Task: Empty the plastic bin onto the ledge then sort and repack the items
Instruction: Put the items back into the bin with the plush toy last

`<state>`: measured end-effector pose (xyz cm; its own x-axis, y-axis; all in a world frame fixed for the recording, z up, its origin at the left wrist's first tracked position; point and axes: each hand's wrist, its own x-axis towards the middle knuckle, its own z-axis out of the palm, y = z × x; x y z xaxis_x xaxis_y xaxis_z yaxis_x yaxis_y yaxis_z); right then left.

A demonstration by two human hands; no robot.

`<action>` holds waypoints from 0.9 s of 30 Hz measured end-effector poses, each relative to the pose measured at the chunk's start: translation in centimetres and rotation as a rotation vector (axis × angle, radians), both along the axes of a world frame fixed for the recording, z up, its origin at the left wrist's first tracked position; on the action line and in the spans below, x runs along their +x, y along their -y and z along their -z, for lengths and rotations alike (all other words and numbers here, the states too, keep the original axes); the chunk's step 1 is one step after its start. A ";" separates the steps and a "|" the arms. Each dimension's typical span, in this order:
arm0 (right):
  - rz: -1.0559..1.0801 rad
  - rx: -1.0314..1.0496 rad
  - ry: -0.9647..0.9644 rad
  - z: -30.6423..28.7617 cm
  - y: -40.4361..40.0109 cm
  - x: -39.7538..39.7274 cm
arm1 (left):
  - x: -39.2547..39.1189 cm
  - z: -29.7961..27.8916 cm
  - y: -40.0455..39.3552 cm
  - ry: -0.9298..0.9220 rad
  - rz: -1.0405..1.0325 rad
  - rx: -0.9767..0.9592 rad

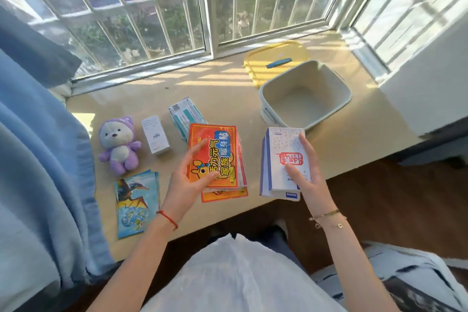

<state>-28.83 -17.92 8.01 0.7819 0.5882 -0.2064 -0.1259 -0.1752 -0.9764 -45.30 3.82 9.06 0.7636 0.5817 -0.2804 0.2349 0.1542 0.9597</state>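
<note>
While the right hand grips a small stack of white and blue flat boxes at the ledge's near edge, the stack overhangs a little and, I think, the lower boxes can slip to the floor. The left hand hovers with relaxed, spread fingers over the orange foil packets, which are fanned and may slide apart. Further back, the grey plastic bin stands empty on the beige stone ledge.

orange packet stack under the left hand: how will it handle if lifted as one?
The orange packet stack is already fanned at its lower edge, so the glossy packets will probably slide apart. They look thin, likely floppy and light. The left hand hovers open over it.
</note>
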 end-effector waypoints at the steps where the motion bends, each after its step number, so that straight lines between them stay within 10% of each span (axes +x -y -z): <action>1: 0.020 0.005 0.008 0.0 1.3 0.5 | 0.7 -0.1 1.1 0.008 0.018 0.006; 16: 0.001 -0.032 0.079 -1.4 23.6 21.4 | 20.7 -0.6 23.8 0.101 -0.135 -0.129; 27: -0.202 -0.037 0.047 0.2 21.6 34.1 | 29.5 0.1 25.1 0.043 -0.363 -0.065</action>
